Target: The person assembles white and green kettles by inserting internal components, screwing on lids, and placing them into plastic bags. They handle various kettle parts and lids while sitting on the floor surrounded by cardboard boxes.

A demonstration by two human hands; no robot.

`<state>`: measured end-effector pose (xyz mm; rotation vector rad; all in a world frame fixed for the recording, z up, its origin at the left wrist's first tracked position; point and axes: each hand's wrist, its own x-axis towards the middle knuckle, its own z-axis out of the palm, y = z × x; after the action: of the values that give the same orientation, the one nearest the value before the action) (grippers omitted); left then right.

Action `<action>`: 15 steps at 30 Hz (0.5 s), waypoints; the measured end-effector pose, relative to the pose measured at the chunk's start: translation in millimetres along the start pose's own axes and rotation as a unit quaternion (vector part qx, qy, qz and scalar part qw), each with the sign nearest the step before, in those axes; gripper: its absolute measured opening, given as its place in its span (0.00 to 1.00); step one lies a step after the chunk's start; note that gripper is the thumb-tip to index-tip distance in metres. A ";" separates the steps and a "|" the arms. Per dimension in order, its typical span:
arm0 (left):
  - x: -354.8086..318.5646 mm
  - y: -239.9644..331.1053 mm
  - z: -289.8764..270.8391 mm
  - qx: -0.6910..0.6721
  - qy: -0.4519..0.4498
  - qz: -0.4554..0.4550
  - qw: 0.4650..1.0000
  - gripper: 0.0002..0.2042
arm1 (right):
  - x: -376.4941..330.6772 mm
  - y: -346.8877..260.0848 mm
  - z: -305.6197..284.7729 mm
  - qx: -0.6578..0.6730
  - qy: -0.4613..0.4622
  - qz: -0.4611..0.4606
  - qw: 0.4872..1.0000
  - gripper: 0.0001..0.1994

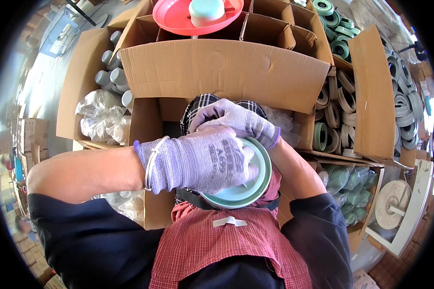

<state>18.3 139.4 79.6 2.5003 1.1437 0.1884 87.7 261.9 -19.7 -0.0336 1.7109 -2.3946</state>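
Observation:
A pale green round lid-like part (pixel 246 192) with a raised rim rests at my lap, tilted toward me. My left hand (pixel 202 161), in a grey-purple knit glove with a white band at the wrist, reaches across it from the left. Its fingers are bent down on the part's inner face, gripping it. Just beyond the left hand, my right hand (pixel 229 117), gloved alike, curls its fingers inward at the part's far side. What those fingers pinch is hidden behind the left hand.
Ahead stands a divided cardboard box (pixel 226 67) with a red dish (pixel 164 14) holding a pale green cup (pixel 206 10). Grey cups (pixel 118 77) and plastic bags (pixel 101 115) fill a box on the left. Boxes on the right hold rings (pixel 345 101) and bagged green parts (pixel 354 192).

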 end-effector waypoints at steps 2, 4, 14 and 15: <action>-4.0 3.1 -8.9 -0.052 -0.055 -0.086 0.993 0.06 | 3.8 -1.4 -0.5 -0.023 0.017 0.015 1.000 0.10; -18.4 0.3 -4.3 -0.066 0.027 -0.125 0.990 0.06 | -0.4 3.9 1.2 0.050 0.091 -0.053 0.993 0.10; -16.8 -70.4 66.5 -0.179 0.350 -0.242 0.887 0.14 | -79.8 5.3 54.0 -0.245 0.317 -0.136 0.906 0.33; -16.0 -96.7 87.9 -0.151 0.366 -0.219 0.892 0.14 | -91.1 -11.2 79.5 -0.377 0.336 -0.125 0.854 0.37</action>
<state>-35.7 159.8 -38.7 1.8498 1.7558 1.1501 185.9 206.9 25.9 0.5603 3.0434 -1.7911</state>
